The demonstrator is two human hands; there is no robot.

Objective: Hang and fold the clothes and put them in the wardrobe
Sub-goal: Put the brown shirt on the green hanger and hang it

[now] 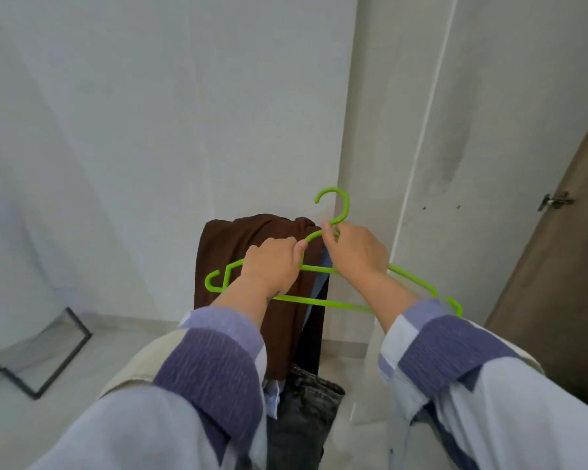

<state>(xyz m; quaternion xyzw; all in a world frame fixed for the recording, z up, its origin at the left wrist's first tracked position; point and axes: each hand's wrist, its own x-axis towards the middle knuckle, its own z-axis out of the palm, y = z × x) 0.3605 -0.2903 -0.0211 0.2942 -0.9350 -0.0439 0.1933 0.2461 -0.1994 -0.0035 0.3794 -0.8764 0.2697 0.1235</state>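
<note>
A bright green plastic hanger (333, 302) is held up in front of me with its hook pointing up. My left hand (274, 266) is closed around the hanger's left shoulder near the neck. My right hand (355, 254) pinches the neck just below the hook. Behind the hanger, a brown garment (238, 245) drapes over an upright support, with a light blue cloth (321, 283) and a dark cloth hanging beside it. Dark grey jeans (306, 412) lie lower down, between my forearms.
A white wall fills the background. A brown wooden door (564, 266) with a metal latch stands at the right. A black-framed glass panel (38, 354) leans on the floor at the left. The floor is pale tile.
</note>
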